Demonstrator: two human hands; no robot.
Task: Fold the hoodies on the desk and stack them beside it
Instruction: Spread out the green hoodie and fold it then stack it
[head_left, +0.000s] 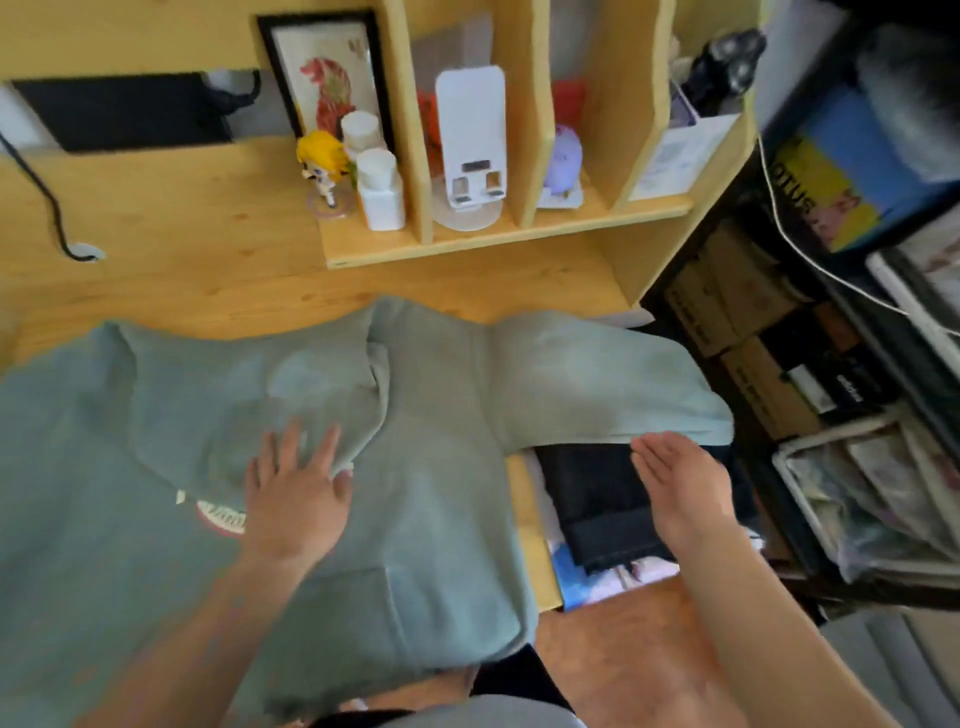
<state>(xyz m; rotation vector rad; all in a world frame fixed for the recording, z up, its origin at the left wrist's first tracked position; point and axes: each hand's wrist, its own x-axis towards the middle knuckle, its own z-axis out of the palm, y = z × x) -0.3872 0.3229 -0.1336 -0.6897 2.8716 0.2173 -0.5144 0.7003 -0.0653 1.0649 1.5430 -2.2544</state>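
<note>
The grey-green hoodie (322, 415) lies spread across the desk (182, 208), one sleeve (597, 379) overhanging its right edge. The left hand (296, 493) presses flat, fingers released. The right hand (680, 488) hovers open, grasping nothing. Recommended: anchor the body, then fold the sleeve inward.

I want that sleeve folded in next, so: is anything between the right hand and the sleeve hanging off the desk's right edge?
Nothing visible. The right hand hovers open just short of the sleeve, over the dark folded clothes beside the desk. The left hand presses flat on the green hoodie.
</note>
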